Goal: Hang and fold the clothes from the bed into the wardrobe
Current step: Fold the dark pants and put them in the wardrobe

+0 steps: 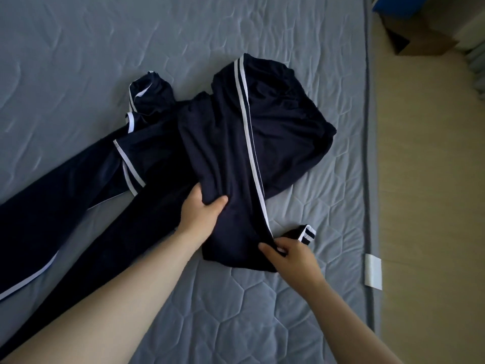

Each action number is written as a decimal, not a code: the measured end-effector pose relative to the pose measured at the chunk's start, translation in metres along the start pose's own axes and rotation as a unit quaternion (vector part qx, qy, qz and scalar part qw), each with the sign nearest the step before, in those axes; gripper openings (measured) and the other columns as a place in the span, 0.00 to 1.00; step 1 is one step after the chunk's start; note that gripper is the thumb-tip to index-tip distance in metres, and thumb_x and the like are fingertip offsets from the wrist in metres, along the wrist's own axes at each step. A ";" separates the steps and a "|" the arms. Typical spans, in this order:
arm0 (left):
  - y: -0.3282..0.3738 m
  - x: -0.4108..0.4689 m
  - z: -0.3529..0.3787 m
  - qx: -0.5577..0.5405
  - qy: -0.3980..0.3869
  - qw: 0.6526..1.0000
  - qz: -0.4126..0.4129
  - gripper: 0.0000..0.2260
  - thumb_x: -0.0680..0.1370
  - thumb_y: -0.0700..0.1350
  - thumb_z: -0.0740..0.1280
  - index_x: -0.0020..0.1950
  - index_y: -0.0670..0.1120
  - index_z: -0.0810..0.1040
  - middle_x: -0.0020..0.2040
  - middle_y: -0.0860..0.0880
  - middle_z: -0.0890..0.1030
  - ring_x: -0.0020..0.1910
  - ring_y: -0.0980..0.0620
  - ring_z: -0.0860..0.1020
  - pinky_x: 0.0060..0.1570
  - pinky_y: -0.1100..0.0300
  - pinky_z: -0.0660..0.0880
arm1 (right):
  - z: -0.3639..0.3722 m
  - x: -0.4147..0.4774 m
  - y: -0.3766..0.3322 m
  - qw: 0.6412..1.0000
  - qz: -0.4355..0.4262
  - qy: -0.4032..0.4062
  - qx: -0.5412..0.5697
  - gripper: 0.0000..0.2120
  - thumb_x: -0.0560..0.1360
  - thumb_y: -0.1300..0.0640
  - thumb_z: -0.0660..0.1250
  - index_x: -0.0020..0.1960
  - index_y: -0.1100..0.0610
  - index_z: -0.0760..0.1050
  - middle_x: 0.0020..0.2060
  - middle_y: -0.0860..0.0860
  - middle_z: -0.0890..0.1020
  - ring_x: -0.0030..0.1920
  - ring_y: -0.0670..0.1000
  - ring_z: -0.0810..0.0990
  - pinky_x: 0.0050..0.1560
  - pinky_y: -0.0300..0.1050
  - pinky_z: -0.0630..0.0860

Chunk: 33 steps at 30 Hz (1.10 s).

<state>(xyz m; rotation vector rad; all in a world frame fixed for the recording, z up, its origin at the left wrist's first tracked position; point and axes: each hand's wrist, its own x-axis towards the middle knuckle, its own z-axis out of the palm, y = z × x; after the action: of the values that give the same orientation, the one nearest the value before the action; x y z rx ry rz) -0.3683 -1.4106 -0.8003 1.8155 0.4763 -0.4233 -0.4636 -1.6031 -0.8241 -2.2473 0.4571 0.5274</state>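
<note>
Clothes [275, 122]: dark navy, near black in shadow. Paired white stripes run down upper piece; white stripes and thin white piping on long piece at left. Cuff [307, 233] at lower right: alternating navy and white bands. Bed [78, 61]: grey-blue cover, quilted stitching in hexagon-like cells, darker grey piping along edge. Label [373, 270] on bed edge: plain white. Floor [433, 179]: pale tan. Box [425, 40] top right: brown cardboard. Object [388, 3] in top corner: bright blue.
</note>
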 end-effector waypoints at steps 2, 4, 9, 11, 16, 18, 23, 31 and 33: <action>-0.009 -0.024 -0.006 0.037 -0.030 0.998 0.043 0.17 0.74 0.42 0.71 0.62 0.49 0.75 0.53 0.54 0.80 0.52 0.57 0.77 0.52 0.67 0.70 | -0.009 0.000 -0.005 0.999 0.032 0.013 0.028 0.13 0.73 0.37 0.66 0.38 0.45 0.79 0.29 0.38 0.80 0.36 0.38 0.79 0.40 0.37 0.75; -0.022 -0.047 -0.016 0.077 -0.059 0.993 0.072 0.18 0.74 0.40 0.72 0.63 0.48 0.74 0.52 0.56 0.80 0.51 0.60 0.78 0.48 0.75 0.69 | -0.017 0.007 -0.017 0.997 0.044 0.038 0.059 0.17 0.74 0.36 0.64 0.49 0.48 0.81 0.38 0.41 0.83 0.45 0.44 0.81 0.47 0.43 0.76; -0.061 -0.092 -0.049 0.115 -0.100 0.987 0.045 0.20 0.75 0.39 0.70 0.63 0.56 0.70 0.52 0.65 0.76 0.51 0.71 0.74 0.46 0.80 0.66 | -0.009 0.043 -0.063 0.986 0.072 0.036 0.144 0.35 0.73 0.36 0.65 0.72 0.56 0.65 0.63 0.50 0.76 0.64 0.50 0.74 0.61 0.43 0.68; -0.080 -0.106 -0.063 0.153 -0.125 0.980 0.014 0.19 0.77 0.44 0.68 0.65 0.59 0.69 0.54 0.65 0.76 0.53 0.67 0.74 0.49 0.77 0.68 | 0.001 0.057 -0.081 0.975 0.086 0.040 0.203 0.37 0.72 0.35 0.67 0.71 0.56 0.64 0.61 0.48 0.74 0.64 0.49 0.72 0.60 0.41 0.67; -0.113 -0.132 -0.084 0.208 -0.167 0.963 -0.030 0.16 0.78 0.50 0.66 0.59 0.67 0.66 0.51 0.64 0.80 0.50 0.64 0.78 0.52 0.61 0.76 | 0.032 0.085 -0.112 0.961 0.141 0.055 0.230 0.40 0.69 0.37 0.71 0.70 0.61 0.63 0.62 0.52 0.73 0.60 0.53 0.74 0.61 0.46 0.73; -0.122 -0.134 -0.089 0.199 -0.165 0.965 -0.038 0.14 0.78 0.50 0.67 0.57 0.67 0.68 0.48 0.65 0.80 0.48 0.65 0.78 0.50 0.64 0.76 | 0.049 0.087 -0.116 0.976 0.107 0.062 0.180 0.24 0.74 0.47 0.70 0.63 0.61 0.71 0.57 0.53 0.78 0.56 0.54 0.77 0.53 0.43 0.72; -0.134 -0.121 -0.103 0.190 -0.158 0.966 -0.072 0.13 0.75 0.56 0.68 0.56 0.54 0.74 0.50 0.57 0.80 0.50 0.60 0.78 0.47 0.67 0.73 | 0.074 0.043 -0.098 0.991 0.029 0.050 0.119 0.04 0.77 0.57 0.64 0.46 0.58 0.76 0.38 0.49 0.79 0.44 0.51 0.78 0.44 0.43 0.72; -0.081 -0.056 -0.083 0.086 -0.039 0.995 -0.023 0.18 0.73 0.57 0.71 0.56 0.47 0.78 0.48 0.54 0.80 0.48 0.59 0.79 0.44 0.72 0.71 | 0.074 -0.068 -0.027 0.989 -0.013 -0.137 -0.057 0.15 0.74 0.57 0.69 0.32 0.48 0.70 0.26 0.43 0.74 0.29 0.40 0.72 0.31 0.32 0.67; -0.070 -0.042 -0.065 0.109 -0.038 0.993 -0.006 0.23 0.71 0.60 0.70 0.60 0.46 0.77 0.52 0.51 0.80 0.49 0.55 0.79 0.49 0.65 0.73 | 0.074 -0.079 -0.019 0.981 0.009 -0.174 -0.083 0.17 0.74 0.56 0.69 0.30 0.48 0.66 0.26 0.44 0.72 0.28 0.41 0.71 0.30 0.33 0.67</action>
<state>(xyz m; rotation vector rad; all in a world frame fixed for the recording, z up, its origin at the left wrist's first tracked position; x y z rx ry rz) -0.4380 -1.3342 -0.8174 1.9986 0.4006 -0.5684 -0.5383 -1.5224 -0.8189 -2.2437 0.2607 0.9793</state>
